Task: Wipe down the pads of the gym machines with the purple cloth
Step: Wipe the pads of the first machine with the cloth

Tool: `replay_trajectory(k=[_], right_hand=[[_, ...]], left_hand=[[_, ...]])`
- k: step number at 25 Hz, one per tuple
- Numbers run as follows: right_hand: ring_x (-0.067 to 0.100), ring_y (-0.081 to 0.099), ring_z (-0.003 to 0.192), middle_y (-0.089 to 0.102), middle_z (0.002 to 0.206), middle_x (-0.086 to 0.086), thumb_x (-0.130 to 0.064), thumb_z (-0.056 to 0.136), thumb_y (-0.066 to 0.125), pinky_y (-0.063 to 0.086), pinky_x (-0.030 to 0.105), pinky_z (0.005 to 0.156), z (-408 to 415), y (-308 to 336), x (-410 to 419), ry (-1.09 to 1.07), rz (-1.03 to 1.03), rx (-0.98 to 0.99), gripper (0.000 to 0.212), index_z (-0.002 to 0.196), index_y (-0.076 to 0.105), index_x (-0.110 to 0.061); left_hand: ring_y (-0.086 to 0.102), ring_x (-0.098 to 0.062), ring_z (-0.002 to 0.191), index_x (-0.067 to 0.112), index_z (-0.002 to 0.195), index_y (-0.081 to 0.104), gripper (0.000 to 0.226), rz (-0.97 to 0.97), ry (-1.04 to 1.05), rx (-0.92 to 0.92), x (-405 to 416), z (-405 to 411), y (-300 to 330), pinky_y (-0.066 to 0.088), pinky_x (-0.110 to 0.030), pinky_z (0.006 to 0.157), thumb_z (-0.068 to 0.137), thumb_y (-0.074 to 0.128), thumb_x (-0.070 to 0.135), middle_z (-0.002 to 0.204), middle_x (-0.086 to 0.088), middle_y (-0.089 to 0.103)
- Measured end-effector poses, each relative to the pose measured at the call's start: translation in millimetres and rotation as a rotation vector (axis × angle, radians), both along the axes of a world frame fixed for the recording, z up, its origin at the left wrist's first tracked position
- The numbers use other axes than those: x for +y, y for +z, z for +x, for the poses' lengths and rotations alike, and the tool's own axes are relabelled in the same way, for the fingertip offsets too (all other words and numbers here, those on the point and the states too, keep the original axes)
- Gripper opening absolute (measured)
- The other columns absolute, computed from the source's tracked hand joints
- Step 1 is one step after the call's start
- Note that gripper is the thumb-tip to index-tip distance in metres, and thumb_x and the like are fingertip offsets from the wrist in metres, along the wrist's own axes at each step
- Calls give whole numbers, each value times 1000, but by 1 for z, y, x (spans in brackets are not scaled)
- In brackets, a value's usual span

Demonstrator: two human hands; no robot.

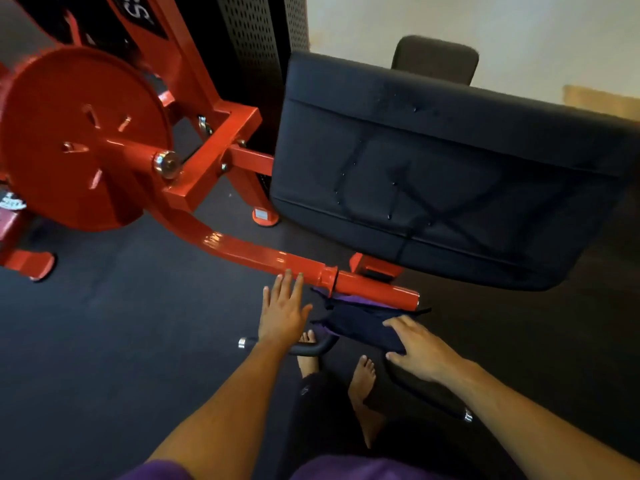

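A large black pad of a red gym machine fills the upper right, with wet streaks and drops across its face. The purple cloth hangs bunched over a black curved handle bar just below the red arm's end. My right hand rests on the cloth's right part, fingers laid over it. My left hand is flat and spread, fingers apart, fingertips at the red arm, holding nothing.
A red round plate and red frame stand at the left. Dark rubber floor lies below. My bare feet are under the handle bar. A second dark pad shows behind, against a pale wall.
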State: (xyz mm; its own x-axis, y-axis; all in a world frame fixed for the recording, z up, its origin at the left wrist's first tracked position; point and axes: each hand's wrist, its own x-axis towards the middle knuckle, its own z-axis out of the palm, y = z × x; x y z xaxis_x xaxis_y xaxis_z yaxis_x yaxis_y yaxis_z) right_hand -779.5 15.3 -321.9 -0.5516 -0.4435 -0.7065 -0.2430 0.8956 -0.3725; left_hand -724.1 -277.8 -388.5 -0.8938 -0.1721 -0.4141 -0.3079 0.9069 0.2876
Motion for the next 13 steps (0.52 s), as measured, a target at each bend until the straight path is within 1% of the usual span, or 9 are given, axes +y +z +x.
replay_trajectory(k=[2,4,6,8,9,10,11,13], right_hand=[[20,43,136,37,149,-4,-41,93,66,43,38,107,-8,-14,-19,-17,13,-17,68,152,34,-26],[21,42,138,34,152,-4,-39,93,66,43,39,107,-10,-28,-41,-25,7,-39,69,152,34,-25],[25,39,141,22,162,-3,-33,93,66,41,42,109,-10,-44,-61,-10,10,-57,71,154,31,-24],[29,39,142,4,169,-5,-27,93,66,42,46,109,-10,-61,-77,9,48,-73,75,157,27,-24],[31,40,140,1,169,-5,-26,93,66,43,48,108,-11,-67,-83,23,84,-71,76,157,25,-25],[33,42,137,3,168,-2,-26,93,66,46,49,105,-11,-73,-89,41,130,-54,76,157,25,-25],[35,45,132,10,165,3,-25,93,65,49,49,100,-12,-78,-95,69,172,0,73,155,27,-23],[34,52,120,30,149,8,-18,94,62,55,48,87,-12,-84,-109,130,243,175,60,147,35,-19]], left_hand=[[-5,-28,160,24,166,3,75,-22,-61,7,-16,-31,-15,1,-51,128,107,47,43,174,-6,-4],[-2,-28,160,29,166,3,78,-80,-137,0,-35,-59,-26,4,-55,128,105,50,41,174,-5,-2],[0,-27,160,32,165,6,73,-116,-207,-56,-52,-76,-39,5,-55,127,106,48,38,174,-4,-1],[9,-29,159,33,164,17,66,-93,-222,-64,-64,-80,-54,9,-54,126,106,49,34,173,-5,11],[15,-30,158,32,163,23,65,-85,-225,-33,-67,-77,-60,12,-55,126,105,52,32,172,-6,18],[19,-32,157,32,162,28,65,-82,-229,-7,-69,-74,-66,14,-55,125,104,56,30,170,-7,24],[22,-33,156,31,162,30,66,-81,-235,14,-71,-71,-70,16,-56,125,103,58,29,169,-8,27],[21,-35,157,30,162,29,66,-72,-250,25,-73,-69,-77,14,-56,125,103,58,28,169,-9,27]])
